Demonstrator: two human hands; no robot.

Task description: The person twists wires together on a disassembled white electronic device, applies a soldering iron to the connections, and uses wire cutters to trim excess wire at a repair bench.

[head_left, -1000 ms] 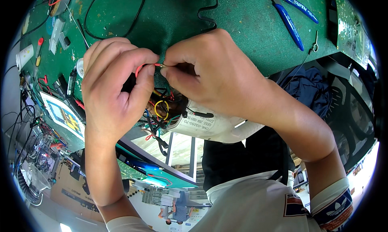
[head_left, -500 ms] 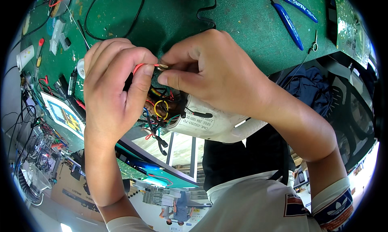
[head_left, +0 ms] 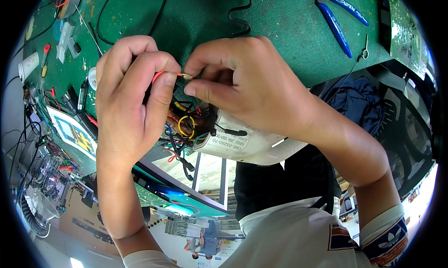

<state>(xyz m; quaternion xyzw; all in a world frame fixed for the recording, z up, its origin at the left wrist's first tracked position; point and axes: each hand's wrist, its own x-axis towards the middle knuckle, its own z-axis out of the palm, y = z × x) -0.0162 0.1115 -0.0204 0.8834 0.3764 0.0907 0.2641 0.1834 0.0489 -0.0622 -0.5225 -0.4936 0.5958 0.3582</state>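
My left hand (head_left: 128, 100) is closed, pinching a red insulated wire (head_left: 158, 75) between thumb and forefinger. Bare copper strands (head_left: 186, 76) stick out of the wire toward my right hand (head_left: 254, 83). The thumb and forefinger of that hand are curled at the strands in a pinch; its other fingers are partly hidden. Beneath both hands lies a white plastic casing (head_left: 228, 144) with printed marks. From its open end spills a bundle of coloured wires, among them a yellow loop (head_left: 180, 127) and a black-sleeved lead (head_left: 231, 132).
Blue-handled pliers (head_left: 333, 27) lie on the green mat (head_left: 280, 20) at the upper right. A black cable (head_left: 161, 16) curves across the back. At the left are a white cup (head_left: 29, 66), a screwdriver (head_left: 45, 58) and a printed sheet (head_left: 72, 132). A chair (head_left: 401, 132) stands at the right.
The left hand's rear fingers have curled and shifted slightly. My right hand has moved a little to the right, fingertips staying at the bare strands.
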